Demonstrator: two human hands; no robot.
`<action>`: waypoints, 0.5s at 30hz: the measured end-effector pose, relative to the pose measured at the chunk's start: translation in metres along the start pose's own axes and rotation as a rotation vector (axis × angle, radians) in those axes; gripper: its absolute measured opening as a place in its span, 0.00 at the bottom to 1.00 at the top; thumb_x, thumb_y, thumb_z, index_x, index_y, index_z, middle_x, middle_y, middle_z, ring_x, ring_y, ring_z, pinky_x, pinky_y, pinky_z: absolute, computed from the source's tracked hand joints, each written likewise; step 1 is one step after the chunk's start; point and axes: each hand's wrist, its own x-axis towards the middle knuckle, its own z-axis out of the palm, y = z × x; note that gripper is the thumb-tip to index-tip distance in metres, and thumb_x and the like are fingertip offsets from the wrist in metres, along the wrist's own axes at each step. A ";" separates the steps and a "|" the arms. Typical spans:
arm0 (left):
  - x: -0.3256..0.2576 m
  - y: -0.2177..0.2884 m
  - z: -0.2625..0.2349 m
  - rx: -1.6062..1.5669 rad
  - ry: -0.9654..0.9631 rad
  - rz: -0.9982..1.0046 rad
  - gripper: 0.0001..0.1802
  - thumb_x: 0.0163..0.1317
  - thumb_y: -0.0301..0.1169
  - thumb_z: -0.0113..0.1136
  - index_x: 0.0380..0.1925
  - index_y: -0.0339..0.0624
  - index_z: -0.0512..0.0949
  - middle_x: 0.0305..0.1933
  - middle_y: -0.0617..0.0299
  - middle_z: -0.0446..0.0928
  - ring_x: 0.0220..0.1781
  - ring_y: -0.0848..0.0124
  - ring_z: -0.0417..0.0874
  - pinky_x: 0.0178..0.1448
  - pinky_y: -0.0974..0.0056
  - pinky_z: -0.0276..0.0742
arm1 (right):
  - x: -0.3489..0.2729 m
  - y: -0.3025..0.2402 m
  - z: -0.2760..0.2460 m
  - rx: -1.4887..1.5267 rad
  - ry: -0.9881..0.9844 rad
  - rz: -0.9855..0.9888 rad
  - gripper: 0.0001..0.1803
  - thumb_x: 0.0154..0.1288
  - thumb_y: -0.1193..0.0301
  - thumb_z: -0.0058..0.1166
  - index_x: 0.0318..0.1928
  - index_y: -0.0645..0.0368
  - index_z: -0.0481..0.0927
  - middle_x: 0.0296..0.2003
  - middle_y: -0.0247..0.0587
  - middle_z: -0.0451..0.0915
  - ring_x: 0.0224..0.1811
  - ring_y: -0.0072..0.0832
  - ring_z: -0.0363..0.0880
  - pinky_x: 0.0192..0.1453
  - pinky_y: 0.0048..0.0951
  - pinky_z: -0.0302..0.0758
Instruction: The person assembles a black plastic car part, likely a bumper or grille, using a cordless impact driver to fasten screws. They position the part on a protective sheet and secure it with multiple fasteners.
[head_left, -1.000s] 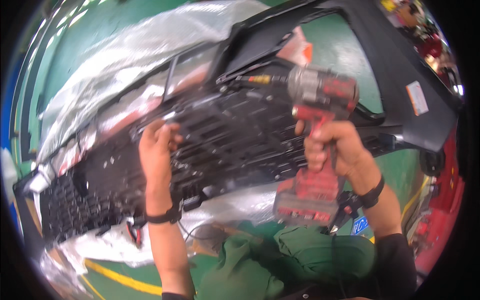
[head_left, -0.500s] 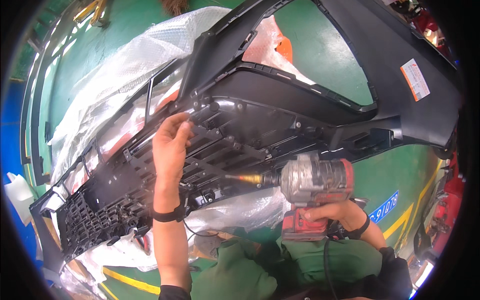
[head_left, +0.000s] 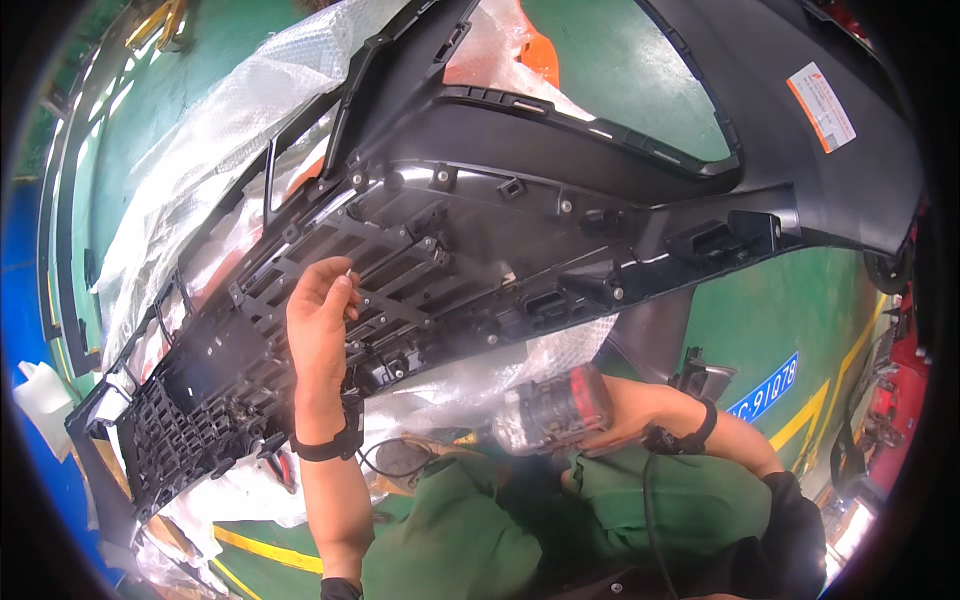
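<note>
A large black plastic vehicle bumper (head_left: pixel 560 150) stretches across the view with its ribbed, bracketed side toward me. Over its slatted grille section (head_left: pixel 385 290) hovers my left hand (head_left: pixel 322 308), thumb and fingertips pinched on a tiny light-coloured piece, too small to name. My right hand (head_left: pixel 632 408) grips a worn red-and-grey cordless power driver (head_left: pixel 545 412), low in front of my green-clad legs (head_left: pixel 450 520). The driver is blurred by motion, its yellow-marked bit end (head_left: pixel 466 438) pointing left. Several small round fasteners dot the bumper's edge.
Clear bubble wrap (head_left: pixel 270 90) lies under and behind the bumper on the green floor (head_left: pixel 640 60). An orange object (head_left: pixel 540 55) shows through the opening. A black cable (head_left: pixel 650 520) runs by my right leg. Red equipment (head_left: pixel 900 400) stands at the far right.
My right hand has lowered the driver and swung it left toward my lap. My left hand has shifted slightly left and down, still pinched. The whole view has moved a little.
</note>
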 end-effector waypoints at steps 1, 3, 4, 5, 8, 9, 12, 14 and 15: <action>-0.001 0.000 0.001 -0.005 -0.010 -0.002 0.11 0.77 0.29 0.59 0.53 0.35 0.83 0.40 0.64 0.83 0.36 0.80 0.78 0.39 0.74 0.72 | 0.002 0.012 0.002 -0.075 0.010 0.017 0.25 0.55 0.67 0.77 0.51 0.61 0.83 0.44 0.44 0.88 0.46 0.38 0.87 0.56 0.39 0.82; -0.008 0.000 -0.006 0.033 -0.005 -0.018 0.11 0.77 0.28 0.60 0.53 0.35 0.83 0.40 0.64 0.83 0.36 0.80 0.78 0.39 0.73 0.72 | 0.011 0.021 0.007 -0.244 0.001 0.152 0.21 0.54 0.65 0.73 0.45 0.62 0.84 0.36 0.50 0.87 0.39 0.42 0.86 0.47 0.41 0.81; -0.011 0.000 -0.009 0.051 0.002 -0.026 0.12 0.77 0.28 0.60 0.54 0.34 0.83 0.40 0.64 0.83 0.36 0.80 0.78 0.39 0.73 0.72 | 0.015 0.017 0.009 -0.267 -0.025 0.186 0.20 0.53 0.65 0.72 0.44 0.63 0.84 0.35 0.50 0.87 0.38 0.42 0.86 0.46 0.41 0.80; -0.012 -0.002 -0.009 0.044 -0.013 -0.019 0.11 0.77 0.29 0.60 0.53 0.34 0.83 0.39 0.65 0.82 0.36 0.80 0.78 0.39 0.73 0.72 | 0.021 0.010 0.011 -0.291 -0.052 0.220 0.19 0.53 0.65 0.71 0.43 0.63 0.84 0.34 0.50 0.87 0.37 0.42 0.86 0.45 0.41 0.80; -0.019 -0.012 -0.023 0.030 -0.030 -0.009 0.11 0.77 0.31 0.61 0.51 0.34 0.83 0.38 0.65 0.81 0.36 0.79 0.77 0.39 0.73 0.72 | 0.040 -0.018 0.019 -0.356 -0.128 0.293 0.18 0.53 0.65 0.68 0.41 0.63 0.84 0.33 0.53 0.86 0.37 0.47 0.86 0.45 0.43 0.80; -0.018 -0.016 -0.026 0.010 -0.030 -0.004 0.12 0.77 0.32 0.62 0.51 0.34 0.83 0.37 0.65 0.81 0.36 0.79 0.77 0.39 0.72 0.72 | 0.044 -0.019 0.022 -0.358 -0.125 0.271 0.18 0.53 0.65 0.68 0.41 0.63 0.85 0.33 0.54 0.87 0.38 0.48 0.86 0.45 0.44 0.81; -0.021 -0.016 -0.036 -0.036 0.005 -0.024 0.12 0.78 0.34 0.63 0.47 0.35 0.83 0.35 0.66 0.80 0.34 0.79 0.77 0.38 0.71 0.72 | 0.058 -0.014 0.032 -0.429 -0.198 0.282 0.19 0.53 0.63 0.67 0.41 0.64 0.86 0.33 0.57 0.87 0.39 0.51 0.86 0.46 0.45 0.81; -0.023 -0.016 -0.044 -0.066 0.039 -0.040 0.12 0.78 0.35 0.62 0.45 0.36 0.83 0.35 0.67 0.80 0.34 0.79 0.76 0.37 0.72 0.72 | 0.070 -0.005 0.037 -0.489 -0.269 0.323 0.20 0.52 0.63 0.66 0.41 0.65 0.87 0.34 0.58 0.87 0.38 0.50 0.86 0.45 0.45 0.81; -0.024 -0.016 -0.047 -0.055 0.064 -0.061 0.10 0.79 0.34 0.61 0.44 0.36 0.83 0.34 0.67 0.79 0.33 0.79 0.76 0.37 0.72 0.71 | 0.076 -0.001 0.040 -0.516 -0.303 0.350 0.20 0.52 0.63 0.67 0.41 0.65 0.87 0.34 0.57 0.87 0.37 0.49 0.86 0.45 0.44 0.81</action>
